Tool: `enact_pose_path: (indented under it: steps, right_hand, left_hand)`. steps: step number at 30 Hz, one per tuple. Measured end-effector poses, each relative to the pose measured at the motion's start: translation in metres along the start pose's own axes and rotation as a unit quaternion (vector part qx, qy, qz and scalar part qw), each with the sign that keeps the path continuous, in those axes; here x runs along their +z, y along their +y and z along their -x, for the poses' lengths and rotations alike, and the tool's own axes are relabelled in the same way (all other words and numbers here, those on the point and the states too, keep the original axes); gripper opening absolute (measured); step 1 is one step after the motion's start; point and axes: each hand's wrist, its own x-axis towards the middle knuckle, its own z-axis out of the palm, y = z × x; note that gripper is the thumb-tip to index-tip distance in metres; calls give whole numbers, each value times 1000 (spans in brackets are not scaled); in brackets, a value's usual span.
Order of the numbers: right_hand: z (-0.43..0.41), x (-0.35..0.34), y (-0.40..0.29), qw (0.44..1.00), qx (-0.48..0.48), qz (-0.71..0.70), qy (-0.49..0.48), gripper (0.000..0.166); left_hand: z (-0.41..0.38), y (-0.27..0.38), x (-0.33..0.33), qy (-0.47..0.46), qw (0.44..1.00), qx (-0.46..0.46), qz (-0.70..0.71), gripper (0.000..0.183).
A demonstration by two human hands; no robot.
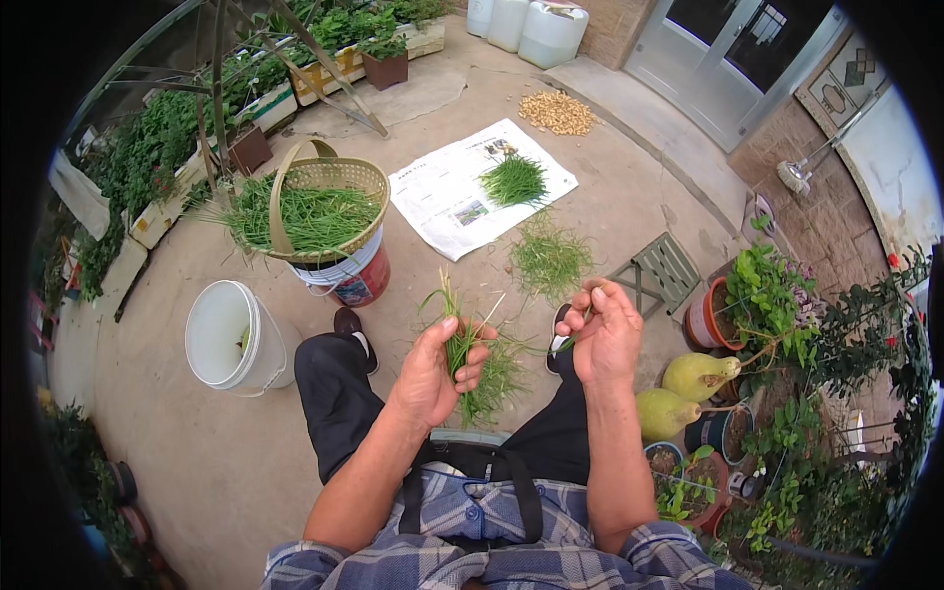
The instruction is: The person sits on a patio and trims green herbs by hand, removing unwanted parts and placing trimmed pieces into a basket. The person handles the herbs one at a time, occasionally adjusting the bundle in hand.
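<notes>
A small bunch of thin green stalks, probably chives, is gripped in my left hand, with pale ends sticking up past the thumb. My right hand is raised to the right, pinching a single green blade between thumb and fingers. Loose trimmings lie on the ground between my feet, partly behind my left hand. Farther out is a second heap of thin, yellowish trimmings. Beyond it, a neat bundle of green stalks rests on a spread newspaper.
At the left, a woven basket heaped with green stalks sits on a bucket. A white bucket stands nearer. To the right are a folding stool, yellow-green gourds and potted plants. Peanuts lie beyond the newspaper.
</notes>
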Motion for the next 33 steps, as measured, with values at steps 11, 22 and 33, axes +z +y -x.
enact_pose_path:
  steps: [11,22,33]
  right_hand:
    - [19,31,37,974,119,173,-84,5]
    - [-32,-23,-6,980,-122,34,155,15]
    - [9,29,36,952,37,293,-76,28]
  left_hand:
    - [-4,-6,2,21,998,-21,-52,30]
    - [-7,-4,-15,114,991,69,8,11]
    - [-11,-10,-10,143,979,90,-110,11]
